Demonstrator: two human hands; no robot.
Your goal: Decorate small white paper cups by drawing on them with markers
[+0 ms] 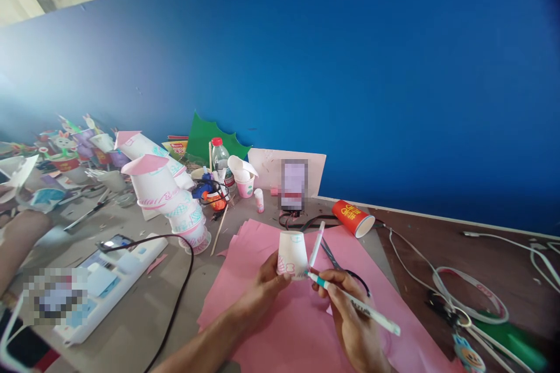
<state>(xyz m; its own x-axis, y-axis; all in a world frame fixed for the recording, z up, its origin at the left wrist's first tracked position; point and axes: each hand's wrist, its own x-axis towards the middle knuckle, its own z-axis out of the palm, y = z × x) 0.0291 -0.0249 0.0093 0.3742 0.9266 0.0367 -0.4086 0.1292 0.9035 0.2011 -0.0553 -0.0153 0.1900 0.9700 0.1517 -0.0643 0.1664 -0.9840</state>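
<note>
Cup (289, 249), white paper, narrow end up, centre of the frame just below the middle; pink and teal line drawings on its wall. My left hand (272, 275) grips it at its left side, thumb on the front near the lower rim. My right hand (350, 312) is closed on a teal marker (322, 282), tip at the lower right of the cup wall; contact with the paper cannot be told. Pink marker (317, 245): slanted, between cup and right hand; cannot tell whether my fingers grip it.

Beneath both hands: pink paper sheets (245, 250), stacked on the grey table (146, 297). Scissors (329, 254) lie on the sheets, partly behind my right hand. Red cup (351, 219), on its side, right of centre. Decorated cup tower (188, 217), leaning, left of centre. Plastic bottle (221, 164), red cap, behind it to the right. Another person's arm (24, 239) at the left edge.
</note>
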